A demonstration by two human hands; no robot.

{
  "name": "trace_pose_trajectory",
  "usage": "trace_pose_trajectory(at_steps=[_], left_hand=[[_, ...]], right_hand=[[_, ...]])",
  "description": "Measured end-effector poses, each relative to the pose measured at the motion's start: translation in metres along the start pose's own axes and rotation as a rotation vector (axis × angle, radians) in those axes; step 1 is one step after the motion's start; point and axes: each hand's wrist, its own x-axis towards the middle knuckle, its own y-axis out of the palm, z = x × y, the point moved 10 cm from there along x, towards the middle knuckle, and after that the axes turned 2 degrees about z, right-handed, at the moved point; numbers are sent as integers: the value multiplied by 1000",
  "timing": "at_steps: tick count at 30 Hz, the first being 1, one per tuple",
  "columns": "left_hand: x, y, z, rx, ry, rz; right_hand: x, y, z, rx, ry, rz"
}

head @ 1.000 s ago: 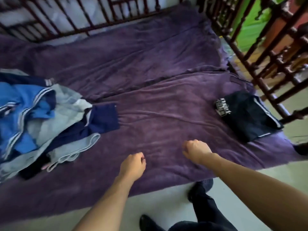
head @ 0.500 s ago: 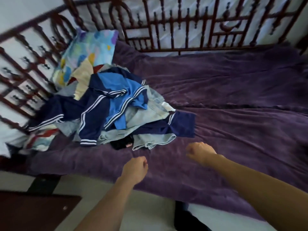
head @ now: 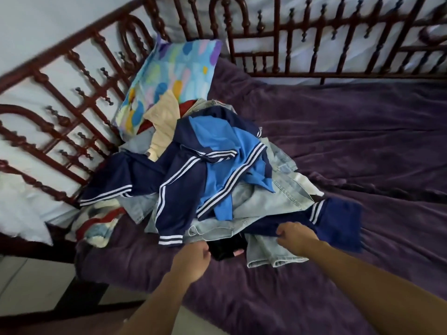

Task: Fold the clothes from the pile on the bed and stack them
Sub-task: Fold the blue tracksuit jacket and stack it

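Note:
A loose pile of clothes (head: 217, 180) lies on the left part of the purple bed cover (head: 362, 146). On top is a navy and blue jacket (head: 212, 151) with white stripes. Pale denim (head: 271, 204) lies under it, and a black garment (head: 227, 247) shows at the front edge. A navy sleeve (head: 338, 213) sticks out to the right. My right hand (head: 296, 236) is on that sleeve, its curled fingers gripping the lower edge. My left hand (head: 191, 259) is a fist just left of the black garment and holds nothing.
A colourful pillow (head: 169, 76) leans in the back corner behind the pile. A dark red wooden railing (head: 290, 44) runs round the back and left of the bed. A striped knit piece (head: 96, 223) lies at the pile's left edge. Purple cover stretches to the right.
My view swung left from the folded dark garment to the pile. Both hands moved forward to the pile's front edge, and my right hand reached the navy sleeve.

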Motion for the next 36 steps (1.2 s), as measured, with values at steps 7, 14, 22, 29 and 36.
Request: trace_pose_trajectory(at_steps=[7, 14, 22, 29, 36], left_hand=[[80, -47, 58, 11, 13, 21], [216, -105, 125, 84, 55, -1], [329, -171, 129, 135, 282, -243], [378, -212, 66, 276, 437, -313], [361, -173, -48, 66, 550, 13]], right_hand=[[81, -38, 78, -57, -26, -46], [176, -112, 157, 11, 66, -315], [289, -135, 180, -140, 215, -392], [233, -115, 150, 498, 217, -587], [105, -140, 80, 1435, 346, -706]])
